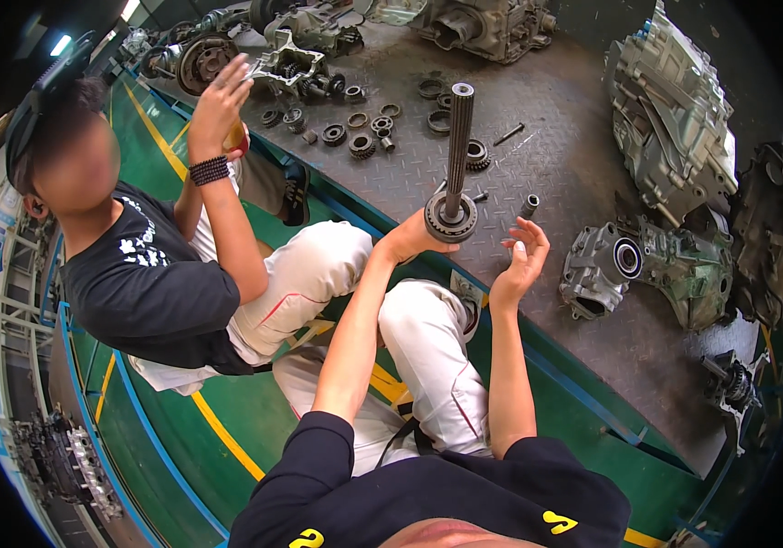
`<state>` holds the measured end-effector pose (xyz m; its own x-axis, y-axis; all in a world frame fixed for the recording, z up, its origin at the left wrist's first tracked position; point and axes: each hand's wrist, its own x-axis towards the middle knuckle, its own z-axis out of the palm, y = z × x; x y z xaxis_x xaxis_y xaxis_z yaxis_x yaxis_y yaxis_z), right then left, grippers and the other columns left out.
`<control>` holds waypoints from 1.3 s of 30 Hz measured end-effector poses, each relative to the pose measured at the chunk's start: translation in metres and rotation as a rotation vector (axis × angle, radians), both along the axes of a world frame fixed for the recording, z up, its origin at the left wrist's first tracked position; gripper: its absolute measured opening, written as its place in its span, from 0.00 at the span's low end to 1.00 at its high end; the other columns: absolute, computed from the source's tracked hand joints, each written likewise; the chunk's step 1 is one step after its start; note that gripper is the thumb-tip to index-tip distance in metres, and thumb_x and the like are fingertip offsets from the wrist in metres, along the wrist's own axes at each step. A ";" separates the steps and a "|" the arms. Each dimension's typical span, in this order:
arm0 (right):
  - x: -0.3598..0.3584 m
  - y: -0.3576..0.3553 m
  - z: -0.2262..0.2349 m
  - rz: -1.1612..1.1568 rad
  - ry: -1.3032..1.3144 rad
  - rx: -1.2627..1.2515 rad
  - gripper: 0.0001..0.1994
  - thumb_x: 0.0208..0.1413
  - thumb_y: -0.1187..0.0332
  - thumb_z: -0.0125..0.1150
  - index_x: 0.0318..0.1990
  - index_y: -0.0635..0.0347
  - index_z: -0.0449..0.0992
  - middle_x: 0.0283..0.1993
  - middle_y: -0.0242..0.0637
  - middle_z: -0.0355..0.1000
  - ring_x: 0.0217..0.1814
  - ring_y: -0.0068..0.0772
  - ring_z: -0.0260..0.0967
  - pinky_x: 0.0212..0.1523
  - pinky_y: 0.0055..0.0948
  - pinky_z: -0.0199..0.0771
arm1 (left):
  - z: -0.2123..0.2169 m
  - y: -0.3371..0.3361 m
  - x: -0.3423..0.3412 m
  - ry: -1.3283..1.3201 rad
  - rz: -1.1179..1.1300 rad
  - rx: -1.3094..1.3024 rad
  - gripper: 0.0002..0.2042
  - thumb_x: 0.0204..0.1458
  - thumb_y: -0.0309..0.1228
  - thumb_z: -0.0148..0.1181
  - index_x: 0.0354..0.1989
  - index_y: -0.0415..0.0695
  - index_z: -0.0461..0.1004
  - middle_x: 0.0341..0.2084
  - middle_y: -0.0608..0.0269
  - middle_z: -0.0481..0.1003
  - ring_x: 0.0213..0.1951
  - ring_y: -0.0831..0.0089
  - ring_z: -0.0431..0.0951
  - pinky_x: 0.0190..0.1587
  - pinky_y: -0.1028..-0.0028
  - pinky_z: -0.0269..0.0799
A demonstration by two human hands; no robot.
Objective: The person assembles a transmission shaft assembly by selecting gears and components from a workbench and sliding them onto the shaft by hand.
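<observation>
My left hand point(412, 239) is wrapped round the lower end of a splined gear shaft point(459, 137), which stands upright. A ring-shaped bearing point(452, 219) sits around the shaft's base, just above my fingers. To the right of it, my right hand point(521, 265) is raised at the table edge, palm toward the shaft, its fingers apart and holding nothing. A small dark metal sleeve point(529, 206) stands on the table just beyond the right fingertips. Behind the shaft lie a toothed gear point(477, 155) and a long bolt point(508, 134).
Several loose rings and gears point(361, 145) lie on the dark steel table point(556, 164). Large gearbox housings point(675, 119) stand at the right, with smaller castings point(600, 271) nearer. At my left a co-worker point(163, 265) sits with one hand raised beside the table.
</observation>
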<state>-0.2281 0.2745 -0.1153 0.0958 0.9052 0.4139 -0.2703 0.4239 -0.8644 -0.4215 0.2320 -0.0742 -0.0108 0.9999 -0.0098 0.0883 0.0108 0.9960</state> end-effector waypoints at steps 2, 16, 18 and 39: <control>0.000 0.000 0.000 0.004 -0.002 0.001 0.19 0.64 0.64 0.49 0.59 0.62 0.68 0.59 0.42 0.72 0.55 0.31 0.69 0.52 0.32 0.73 | -0.001 0.000 0.000 -0.006 -0.001 -0.002 0.30 0.41 0.19 0.77 0.56 0.43 0.74 0.48 0.71 0.77 0.50 0.75 0.72 0.61 0.74 0.67; -0.001 -0.002 0.002 0.060 -0.009 -0.042 0.16 0.63 0.69 0.50 0.56 0.63 0.71 0.55 0.39 0.72 0.52 0.30 0.69 0.52 0.31 0.71 | -0.005 -0.002 -0.003 0.009 0.015 0.002 0.32 0.40 0.20 0.78 0.58 0.43 0.73 0.49 0.70 0.77 0.50 0.74 0.72 0.61 0.73 0.67; 0.001 -0.001 0.001 0.054 -0.009 -0.041 0.15 0.63 0.69 0.50 0.55 0.63 0.71 0.54 0.38 0.72 0.52 0.30 0.69 0.52 0.31 0.71 | -0.004 -0.001 0.000 0.002 0.012 0.006 0.32 0.41 0.20 0.78 0.58 0.43 0.73 0.49 0.69 0.77 0.50 0.74 0.72 0.61 0.73 0.67; 0.000 0.000 -0.005 0.091 -0.053 -0.094 0.11 0.66 0.71 0.52 0.52 0.63 0.74 0.47 0.37 0.76 0.50 0.27 0.72 0.51 0.28 0.72 | -0.001 -0.003 0.002 -0.039 0.032 -0.015 0.29 0.41 0.21 0.77 0.55 0.42 0.74 0.47 0.69 0.78 0.49 0.74 0.72 0.60 0.73 0.68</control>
